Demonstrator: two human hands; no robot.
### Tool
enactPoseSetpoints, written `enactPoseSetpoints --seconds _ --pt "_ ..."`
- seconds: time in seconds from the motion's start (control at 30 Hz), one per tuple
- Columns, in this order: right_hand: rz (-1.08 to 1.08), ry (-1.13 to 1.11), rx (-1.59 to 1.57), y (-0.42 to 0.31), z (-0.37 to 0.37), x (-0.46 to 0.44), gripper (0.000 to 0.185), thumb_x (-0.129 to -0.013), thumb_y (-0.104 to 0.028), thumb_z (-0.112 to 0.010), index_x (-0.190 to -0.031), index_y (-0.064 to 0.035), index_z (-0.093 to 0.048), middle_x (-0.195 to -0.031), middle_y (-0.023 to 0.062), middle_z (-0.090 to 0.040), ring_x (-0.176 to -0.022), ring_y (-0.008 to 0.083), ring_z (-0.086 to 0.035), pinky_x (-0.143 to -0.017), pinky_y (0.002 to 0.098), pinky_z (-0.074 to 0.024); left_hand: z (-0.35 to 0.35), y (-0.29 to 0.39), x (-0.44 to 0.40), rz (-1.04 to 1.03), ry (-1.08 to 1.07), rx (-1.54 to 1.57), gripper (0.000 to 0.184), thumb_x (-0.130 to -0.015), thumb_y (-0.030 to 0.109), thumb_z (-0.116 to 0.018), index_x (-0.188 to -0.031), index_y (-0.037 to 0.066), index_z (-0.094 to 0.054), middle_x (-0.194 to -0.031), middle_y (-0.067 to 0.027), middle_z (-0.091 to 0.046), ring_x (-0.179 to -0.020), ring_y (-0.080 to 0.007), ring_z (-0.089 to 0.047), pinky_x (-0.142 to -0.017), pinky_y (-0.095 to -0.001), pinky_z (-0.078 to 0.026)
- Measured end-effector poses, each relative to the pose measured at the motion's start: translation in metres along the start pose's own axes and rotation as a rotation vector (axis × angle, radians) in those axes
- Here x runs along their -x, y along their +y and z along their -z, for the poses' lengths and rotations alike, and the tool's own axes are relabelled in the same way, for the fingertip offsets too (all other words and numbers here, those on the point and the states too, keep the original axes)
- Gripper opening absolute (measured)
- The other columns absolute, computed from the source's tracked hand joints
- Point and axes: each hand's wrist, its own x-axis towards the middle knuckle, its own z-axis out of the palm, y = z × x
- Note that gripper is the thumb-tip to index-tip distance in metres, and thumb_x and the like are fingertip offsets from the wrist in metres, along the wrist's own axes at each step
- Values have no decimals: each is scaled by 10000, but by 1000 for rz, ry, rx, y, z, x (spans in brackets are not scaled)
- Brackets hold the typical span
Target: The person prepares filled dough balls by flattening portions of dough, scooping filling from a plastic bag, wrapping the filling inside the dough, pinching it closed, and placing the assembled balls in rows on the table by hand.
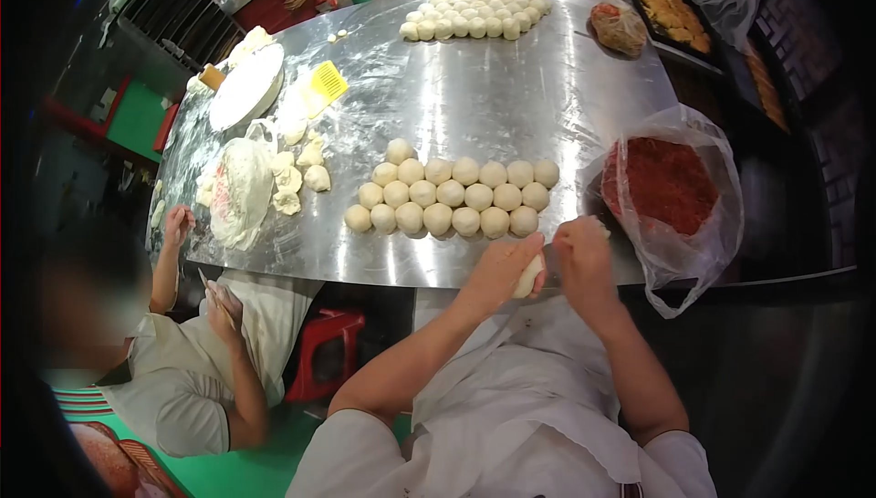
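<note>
Wrapped in my left hand (504, 270) is a pale piece of dough (529, 277), held over the table's front edge. Close beside it, my right hand (584, 259) has its fingers curled in; whatever they hold is hidden. Just beyond both hands, round dough balls (465, 220) lie in rows on the metal table (365, 262), with one more ball at the far left of the group. To the right of my right hand stands a clear plastic bag (721, 224) with a crumbly dark red filling (664, 186) inside.
More dough balls (474, 16) sit at the far end, near a bagged brown item (618, 28). Left are a yellow scraper (327, 83), a white round board (248, 87), dough lumps (286, 178) and a plastic bag (242, 192). A co-worker's hand (224, 306) holds a thin tool beside a red stool (327, 352).
</note>
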Motion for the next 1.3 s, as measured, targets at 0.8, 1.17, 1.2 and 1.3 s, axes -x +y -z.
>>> enactPoseSetpoints --seconds 0.8,1.17,1.2,1.3 --pt "143 65 317 64 -11 36 748 -736 -45 -782 -1418 8 -480 -1439 219 -505 -1329 394 -490 -1088 488 -413 308 77 -4 -273 891 -1610 330 -796 175 -786 -1082 47 -683 -1085 -196 -650 -1058 -391 -600 -914 -489 -474" --pt "-318 -217 747 42 157 -43 433 -806 -135 -755 -1223 -112 -637 -1122 145 -632 -1012 325 -650 -846 435 -527 310 75 4 -365 438 -79 345 -1043 216 -552 -1306 -8 -537 -1095 -113 -669 -926 -156 -649 -791 -267 -524" --pt "-335 -276 689 52 161 -40 373 -818 -126 -737 -1176 -100 -635 -1113 145 -624 -994 340 -646 -829 451 -525 274 86 -3 -348 392 11 338 -1041 222 -560 -1297 3 -545 -1104 -111 -665 -904 -148 -644 -777 -260 -520" --pt "-257 -381 596 80 152 -41 284 -833 -107 -712 -1101 -77 -624 -1103 149 -607 -974 361 -639 -814 469 -521 175 96 -29 -343 248 17 315 -1026 237 -595 -1263 31 -571 -1130 -99 -664 -842 -107 -617 -719 -220 -495"
